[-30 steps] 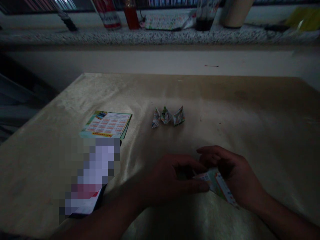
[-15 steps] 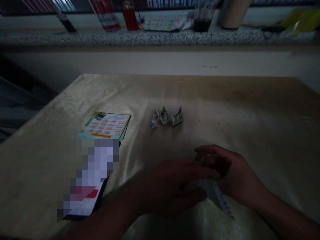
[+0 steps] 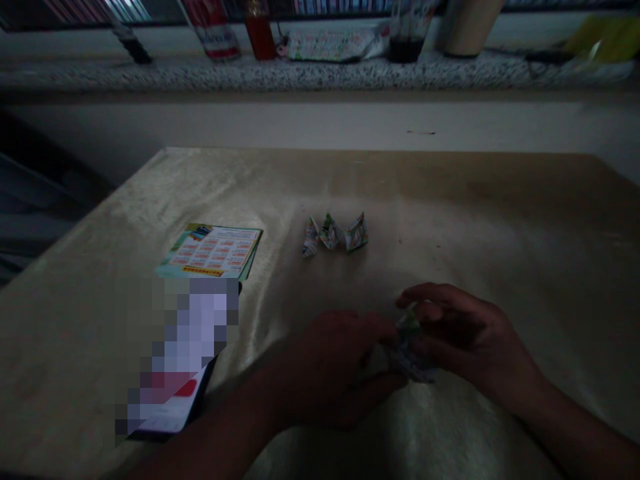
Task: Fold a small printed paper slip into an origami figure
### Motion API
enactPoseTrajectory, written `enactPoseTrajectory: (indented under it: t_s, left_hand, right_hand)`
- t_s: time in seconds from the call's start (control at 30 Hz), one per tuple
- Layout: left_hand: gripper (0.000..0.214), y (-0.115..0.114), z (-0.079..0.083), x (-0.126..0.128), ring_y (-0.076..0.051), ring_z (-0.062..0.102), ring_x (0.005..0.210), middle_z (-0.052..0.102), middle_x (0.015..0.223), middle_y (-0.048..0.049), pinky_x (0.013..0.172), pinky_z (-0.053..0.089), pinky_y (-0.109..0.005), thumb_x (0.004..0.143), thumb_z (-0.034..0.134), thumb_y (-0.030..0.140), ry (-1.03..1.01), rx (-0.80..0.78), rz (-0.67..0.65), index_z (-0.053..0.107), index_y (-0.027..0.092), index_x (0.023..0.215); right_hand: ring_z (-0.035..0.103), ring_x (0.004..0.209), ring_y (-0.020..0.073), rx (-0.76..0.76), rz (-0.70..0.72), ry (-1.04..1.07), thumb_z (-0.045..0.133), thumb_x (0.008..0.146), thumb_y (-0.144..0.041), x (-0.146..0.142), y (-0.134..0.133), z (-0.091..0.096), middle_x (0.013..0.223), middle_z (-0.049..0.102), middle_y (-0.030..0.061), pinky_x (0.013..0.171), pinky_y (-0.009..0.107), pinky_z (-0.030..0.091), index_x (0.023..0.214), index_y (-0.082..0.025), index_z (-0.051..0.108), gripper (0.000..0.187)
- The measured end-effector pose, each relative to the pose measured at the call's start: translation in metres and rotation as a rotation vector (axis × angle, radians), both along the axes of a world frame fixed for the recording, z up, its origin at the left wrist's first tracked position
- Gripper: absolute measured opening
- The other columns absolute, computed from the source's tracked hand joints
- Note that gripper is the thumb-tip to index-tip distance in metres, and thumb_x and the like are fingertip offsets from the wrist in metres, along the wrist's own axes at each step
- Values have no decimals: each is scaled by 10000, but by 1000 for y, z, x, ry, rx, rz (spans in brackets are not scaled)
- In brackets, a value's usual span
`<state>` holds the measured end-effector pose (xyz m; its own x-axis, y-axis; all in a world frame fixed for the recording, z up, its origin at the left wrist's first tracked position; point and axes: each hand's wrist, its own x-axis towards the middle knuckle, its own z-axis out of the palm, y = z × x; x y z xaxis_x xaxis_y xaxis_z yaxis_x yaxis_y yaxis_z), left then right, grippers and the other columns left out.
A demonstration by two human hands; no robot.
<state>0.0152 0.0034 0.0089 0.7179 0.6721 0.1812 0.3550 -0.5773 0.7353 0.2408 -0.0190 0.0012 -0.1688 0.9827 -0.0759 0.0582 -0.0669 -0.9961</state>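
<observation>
Hands in view: two. Left hand (image 3: 330, 370) curled, fingertips pinched on the left side of one small folded paper (image 3: 409, 347). Right hand (image 3: 465, 333) half closed, thumb and forefinger gripping its top. Paper is low over the bench (image 3: 500, 220), front centre; contact with the surface cannot be told. Small folded pieces (image 3: 334, 234): three, in a close row, well beyond the hands. Printed sheets (image 3: 210, 251): one stack at left, sheet count unreadable. One flat object (image 3: 175, 360) just in front of the stack, blurred out. Ledge (image 3: 320, 77) behind: one red bottle (image 3: 260, 30), one dark glass (image 3: 406, 37), one packet (image 3: 335, 43) between them; tops cut off. Light very dim; the paper's print is illegible.
</observation>
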Motion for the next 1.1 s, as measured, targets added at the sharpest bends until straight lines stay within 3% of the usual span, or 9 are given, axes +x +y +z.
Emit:
enactPoseTrajectory:
  t_s: [0.07,0.17,0.27,0.53,0.87,1.0,1.1]
  left_hand:
    - [146,2,0,0,-163,649,682,707,819,-11,654,483,-271,916,618,327,-40,-6,54,603,216,1010]
    - [81,5,-2,2,-139,650,653,707,794,-2,643,480,-255,902,619,283,-131,-40,120,601,205,917]
    - [66,6,-4,2,-142,669,675,717,790,-9,668,494,-261,890,615,260,-155,-40,114,612,198,911]
    - [102,6,-6,-1,-155,703,736,749,834,4,726,511,-281,876,656,234,-152,28,25,633,221,975]
    - [116,6,-4,3,-171,705,846,746,960,-67,772,547,-290,963,605,223,-254,-101,31,671,174,1045]
    - [90,6,-9,6,-157,726,903,771,1002,-45,826,549,-273,954,633,196,-317,-118,161,709,184,999]
    - [47,5,-11,10,-134,731,764,784,847,-7,735,542,-233,905,702,208,-351,-130,317,737,179,894]
  right_hand:
    - [730,791,145,116,-1,-10,770,849,-186,3,1,1,962,753,12,663,219,606,1090,-318,756,275]
    - [724,975,177,254,39,-68,735,888,-181,7,1,1,1124,740,26,760,240,612,1101,-347,768,272]
    - [725,1001,199,322,70,-118,754,878,-176,9,0,1,1152,742,27,748,267,618,1168,-371,740,349]
    - [741,1007,223,513,132,-272,756,873,-151,12,0,3,1162,759,53,784,326,631,1213,-313,706,380]
    - [754,916,176,381,163,-101,764,881,-182,8,5,-1,1069,792,35,763,267,615,1036,-296,761,192]
    - [761,807,166,286,60,-97,770,870,-208,2,6,0,951,811,25,710,254,618,904,-273,792,77]
    - [753,721,174,219,-46,-103,791,844,-247,-1,5,-1,823,805,22,648,262,618,840,-252,791,7]
